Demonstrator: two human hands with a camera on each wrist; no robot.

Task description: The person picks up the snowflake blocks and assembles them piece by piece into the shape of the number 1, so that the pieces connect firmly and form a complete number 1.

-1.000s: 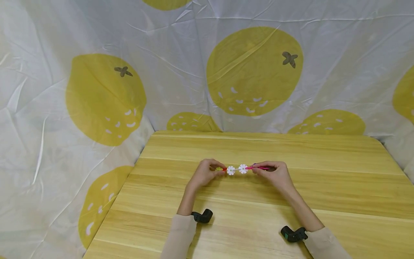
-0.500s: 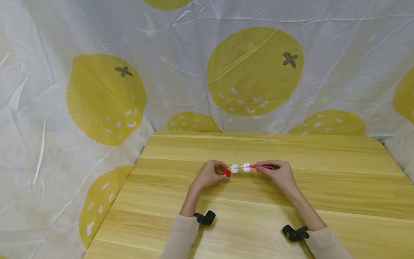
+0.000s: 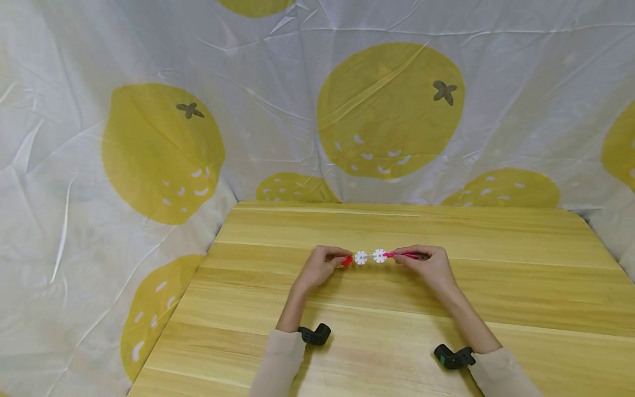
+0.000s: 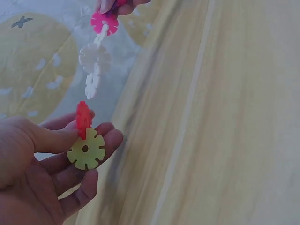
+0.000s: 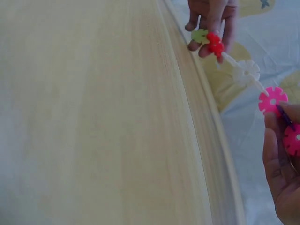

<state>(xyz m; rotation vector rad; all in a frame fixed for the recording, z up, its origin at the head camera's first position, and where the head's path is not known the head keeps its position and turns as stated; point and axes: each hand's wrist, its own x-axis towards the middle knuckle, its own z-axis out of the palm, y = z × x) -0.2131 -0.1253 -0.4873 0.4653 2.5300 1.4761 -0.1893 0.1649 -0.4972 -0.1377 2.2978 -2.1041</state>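
My left hand (image 3: 317, 269) pinches a red notched snowflake disc (image 4: 83, 117) between thumb and fingers. A yellow-green disc (image 4: 93, 158) is slotted into the red one and lies over the fingers in the left wrist view. My right hand (image 3: 430, 264) grips the other end of a chain of linked discs. Near its fingers are a pink disc (image 5: 266, 99), a purple disc (image 5: 284, 116) seen edge-on, and another pink disc (image 5: 291, 144). Several white discs (image 3: 359, 260) extend from there toward the left hand. A small gap shows between the last white disc and the red one.
Both hands are above a wooden table (image 3: 377, 325). Behind it and to the left hangs a pale cloth (image 3: 278, 110) printed with big yellow lemons. Black wrist cameras are worn on the left wrist (image 3: 316, 334) and right wrist (image 3: 452, 357).
Both hands have shifted slightly right. The red disc turned face-up half a second ago and is now tilted again. A gap has opened between it and the white discs.
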